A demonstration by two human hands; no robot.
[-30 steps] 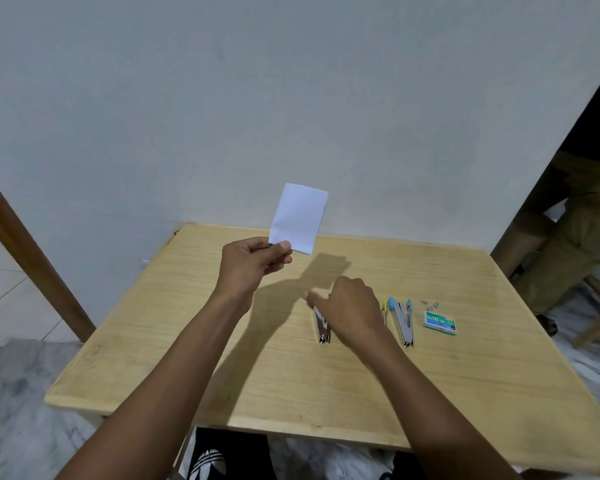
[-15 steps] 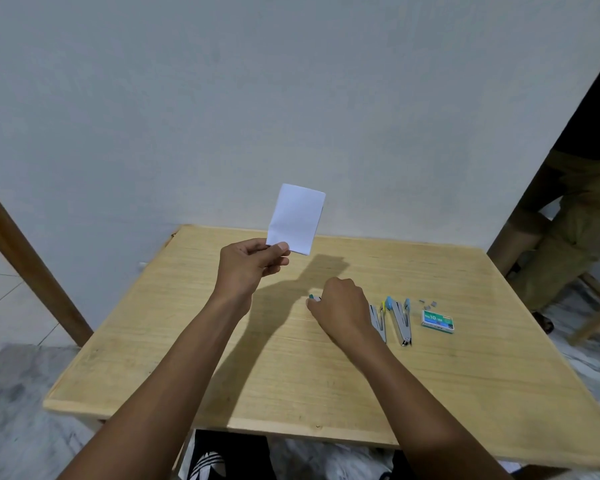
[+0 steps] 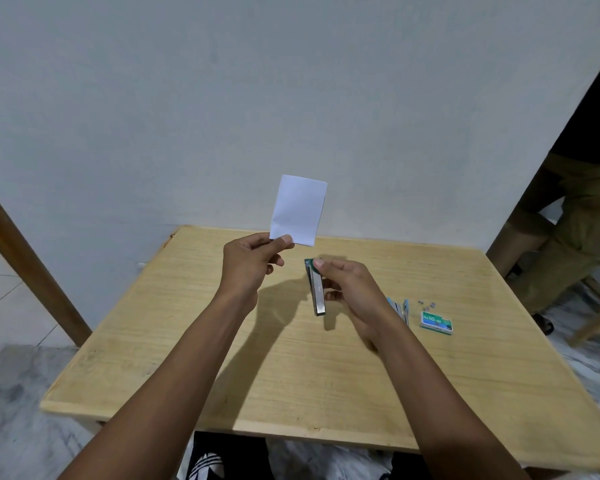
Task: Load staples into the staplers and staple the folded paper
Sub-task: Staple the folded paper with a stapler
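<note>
My left hand [image 3: 248, 263] pinches the bottom left corner of a folded white paper [image 3: 298, 209] and holds it upright above the far side of the wooden table [image 3: 291, 375]. My right hand [image 3: 350, 289] grips a green and silver stapler [image 3: 316, 289], lifted off the table just below and right of the paper, its metal underside facing me. Two more staplers with blue ends [image 3: 400, 308] lie on the table right of that hand, partly hidden by my wrist. Beyond them sits a green staple box [image 3: 436, 322] with a few loose staples [image 3: 427, 302] behind it.
A plain wall stands right behind the table. Another person in olive clothes [image 3: 575, 237] sits on a wooden stool at the right edge. A brown wooden post [image 3: 28, 265] leans at the left. Marble floor surrounds the table.
My right hand closed on the green stapler lying on the table and lifted it toward the paper. The left hand kept the paper raised, almost still.
</note>
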